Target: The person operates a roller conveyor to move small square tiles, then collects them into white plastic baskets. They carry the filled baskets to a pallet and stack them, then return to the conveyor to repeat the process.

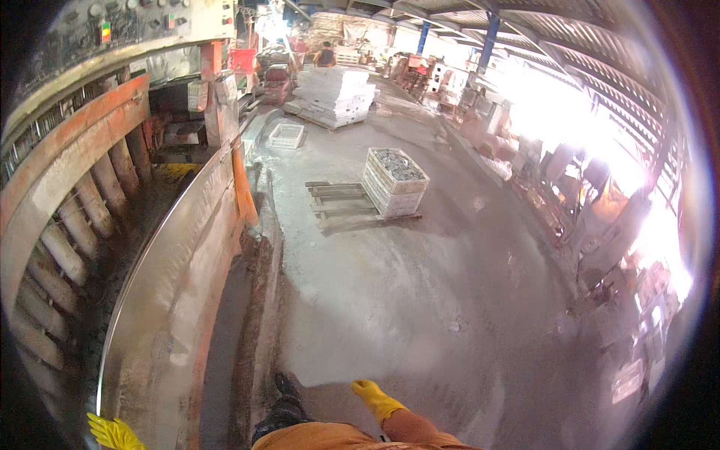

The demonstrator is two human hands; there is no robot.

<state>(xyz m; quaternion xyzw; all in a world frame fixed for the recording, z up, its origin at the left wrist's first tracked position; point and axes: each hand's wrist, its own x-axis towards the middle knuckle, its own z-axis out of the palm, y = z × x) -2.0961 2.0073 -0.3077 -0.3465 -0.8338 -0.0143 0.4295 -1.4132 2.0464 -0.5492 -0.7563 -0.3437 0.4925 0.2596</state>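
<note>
Both of my hands wear yellow rubber gloves. At the lower left corner of the head view, my left hand (115, 432) is spread flat with its fingers apart, beside the metal edge of the machine's long side panel (169, 281); whether it touches the edge is unclear. My right hand (376, 398) hangs low in front of my orange shirt, over the grey floor, its fingers curled in; nothing is seen in it. Ahead, two stacked white plastic crates (395, 194) stand on a wooden pallet (343, 202), the upper one filled with grey stone pieces.
A roller conveyor (84, 225) runs along the left, under a control panel (140, 25). Farther off are an empty white crate (286, 136), a pallet piled with white boxes (334, 95) and a person (324, 55). Stone slabs and debris (596, 225) line the right side.
</note>
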